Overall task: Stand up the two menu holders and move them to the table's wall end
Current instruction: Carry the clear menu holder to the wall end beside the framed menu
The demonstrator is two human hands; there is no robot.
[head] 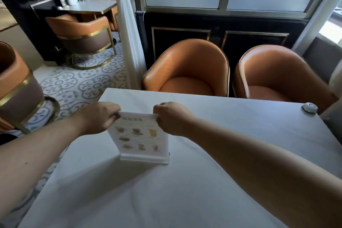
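Clear acrylic menu holder (141,137) — upright on its base, drinks card facing camera, mid-table

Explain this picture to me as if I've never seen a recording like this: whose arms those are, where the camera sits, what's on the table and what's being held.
There is no machine here. The single picture comes from a camera worn on a person's head, looking forward and down, so both bare arms reach in from the bottom. The left hand and right hand each pinch a top corner of a menu holder, a clear stand with drink and food pictures, standing upright with its base at the white table. Only this one holder is in view. A small round white device sits near the table's far right corner. Two orange chairs stand beyond the table.
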